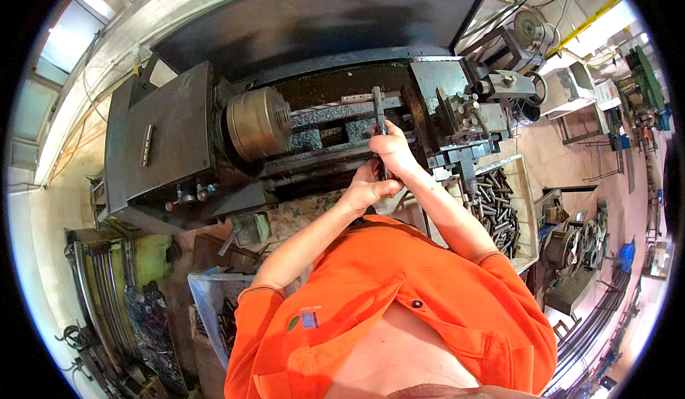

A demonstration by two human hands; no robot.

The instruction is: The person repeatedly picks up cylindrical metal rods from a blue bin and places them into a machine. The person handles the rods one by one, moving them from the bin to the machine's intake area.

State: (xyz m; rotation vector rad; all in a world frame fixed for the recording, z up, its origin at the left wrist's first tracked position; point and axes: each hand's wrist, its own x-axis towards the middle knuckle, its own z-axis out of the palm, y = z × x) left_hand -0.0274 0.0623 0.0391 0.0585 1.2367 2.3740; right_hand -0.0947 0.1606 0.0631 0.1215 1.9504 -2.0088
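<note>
Both my hands are close together in front of a lathe bed [314,163], around a long, narrow grey metal tool [378,103] whose exact kind I cannot make out. My right hand [392,149] is closed around its middle, and the upper part points away from me past the fingers. Lower and nearer my body, my left hand [371,188] is curled at the tool's near end, its thumb stretched to the right. My fingers hide most of that end. The lathe's round chuck [257,124] is to the left of my hands, and the carriage [464,120] is to the right.
Metal chips [305,140] lie in the bed. A slotted metal bar [147,145] rests on the headstock [171,128]. To my right, a bin [526,206] holds several dark metal cylinders [497,210]. A pale blue-edged crate [207,306] stands at lower left.
</note>
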